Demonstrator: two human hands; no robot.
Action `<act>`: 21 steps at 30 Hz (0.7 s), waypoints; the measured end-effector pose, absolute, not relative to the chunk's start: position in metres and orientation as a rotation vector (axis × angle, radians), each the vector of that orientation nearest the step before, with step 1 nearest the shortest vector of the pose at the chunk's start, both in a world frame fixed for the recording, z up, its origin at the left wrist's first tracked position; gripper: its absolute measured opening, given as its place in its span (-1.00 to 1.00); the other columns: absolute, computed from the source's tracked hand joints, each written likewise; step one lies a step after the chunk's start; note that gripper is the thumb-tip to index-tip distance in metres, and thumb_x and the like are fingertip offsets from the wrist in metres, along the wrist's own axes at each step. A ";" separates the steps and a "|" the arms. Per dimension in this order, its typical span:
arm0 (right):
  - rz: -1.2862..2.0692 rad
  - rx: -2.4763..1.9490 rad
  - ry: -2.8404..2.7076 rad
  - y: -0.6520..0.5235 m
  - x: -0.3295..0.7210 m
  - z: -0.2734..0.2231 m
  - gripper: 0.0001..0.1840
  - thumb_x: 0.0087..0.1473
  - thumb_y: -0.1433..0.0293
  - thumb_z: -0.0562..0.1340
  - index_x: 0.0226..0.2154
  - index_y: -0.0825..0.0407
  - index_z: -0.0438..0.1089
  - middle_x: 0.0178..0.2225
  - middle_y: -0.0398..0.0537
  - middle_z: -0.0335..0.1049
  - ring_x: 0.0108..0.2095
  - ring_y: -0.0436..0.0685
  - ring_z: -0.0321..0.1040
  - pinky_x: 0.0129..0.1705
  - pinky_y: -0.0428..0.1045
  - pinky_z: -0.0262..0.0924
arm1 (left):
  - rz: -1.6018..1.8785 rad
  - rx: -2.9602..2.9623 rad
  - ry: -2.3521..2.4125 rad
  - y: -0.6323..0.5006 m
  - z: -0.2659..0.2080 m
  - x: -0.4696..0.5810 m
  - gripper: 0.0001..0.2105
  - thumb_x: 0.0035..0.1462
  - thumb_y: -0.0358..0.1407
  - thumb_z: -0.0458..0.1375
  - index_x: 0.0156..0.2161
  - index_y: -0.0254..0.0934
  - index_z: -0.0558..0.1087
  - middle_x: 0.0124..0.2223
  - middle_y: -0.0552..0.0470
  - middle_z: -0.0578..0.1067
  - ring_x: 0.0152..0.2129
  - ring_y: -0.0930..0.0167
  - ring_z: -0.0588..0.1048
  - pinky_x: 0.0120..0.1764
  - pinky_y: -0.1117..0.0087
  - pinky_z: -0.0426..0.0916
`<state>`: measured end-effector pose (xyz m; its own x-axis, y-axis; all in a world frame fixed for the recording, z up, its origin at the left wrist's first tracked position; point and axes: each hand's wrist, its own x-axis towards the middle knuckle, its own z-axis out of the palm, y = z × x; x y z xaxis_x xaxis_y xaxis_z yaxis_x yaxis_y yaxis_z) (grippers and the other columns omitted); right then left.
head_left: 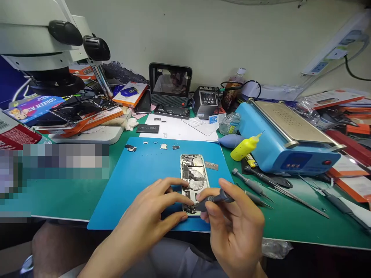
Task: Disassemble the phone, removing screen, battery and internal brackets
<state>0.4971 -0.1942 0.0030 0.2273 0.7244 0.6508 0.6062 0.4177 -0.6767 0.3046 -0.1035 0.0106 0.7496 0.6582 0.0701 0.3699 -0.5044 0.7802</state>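
An opened phone [199,180] lies on the blue mat [136,185], its inside facing up, with a round coil in the middle. My left hand [153,208] holds it by the left side, the thumb at the lower left corner and the fingertips bent onto the inside. Between the thumb and fingers of my right hand [236,220] is a dark screwdriver [213,200], its front end pointing at the phone's lower part. The tip is hidden by the fingers. Small removed parts, such as a metal piece [164,146] and a black module [131,148], lie toward the mat's far edge.
At right stand a blue heating plate machine [290,135], a yellow bottle [245,147] and pens or drivers [252,183] beside tweezers [301,200]. A black battery [147,129] lies behind the mat. The microscope [55,73] overhangs the left. Behind is a small screen [170,83].
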 end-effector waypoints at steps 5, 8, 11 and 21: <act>0.121 -1.299 -1.495 -0.190 0.498 -0.005 -0.48 0.47 0.43 0.30 0.38 -0.14 0.28 -0.11 -0.01 0.66 -0.29 0.15 0.72 -0.35 0.02 0.69 | 0.489 2.138 0.768 -0.103 0.012 0.305 -0.71 0.42 -0.45 0.30 0.07 0.06 0.65 0.37 0.08 0.51 0.25 0.20 0.56 0.22 0.15 0.52; 0.108 -1.295 -1.525 -0.189 0.497 -0.005 -0.41 0.46 0.46 0.31 0.42 -0.18 0.26 -0.09 -0.02 0.66 -0.29 0.14 0.72 -0.31 0.02 0.70 | 0.503 2.145 0.763 -0.104 0.013 0.306 -0.71 0.41 -0.46 0.31 0.05 0.04 0.65 0.36 0.09 0.52 0.24 0.21 0.56 0.22 0.15 0.52; 0.076 -1.301 -1.546 -0.189 0.496 -0.006 -0.33 0.44 0.50 0.31 0.46 -0.22 0.22 -0.07 -0.01 0.66 -0.20 0.18 0.74 -0.26 0.05 0.72 | 0.515 2.161 0.760 -0.104 0.012 0.306 -0.71 0.40 -0.46 0.32 0.05 0.03 0.65 0.36 0.08 0.53 0.23 0.20 0.57 0.20 0.16 0.53; 0.073 -1.289 -1.613 -0.189 0.499 -0.007 -0.41 0.44 0.50 0.31 0.40 -0.18 0.27 -0.09 0.00 0.66 -0.14 0.19 0.75 -0.41 -0.04 0.65 | 0.531 2.164 0.765 -0.104 0.012 0.305 -0.75 0.42 -0.42 0.33 0.06 0.03 0.63 0.35 0.12 0.54 0.20 0.25 0.58 0.19 0.20 0.51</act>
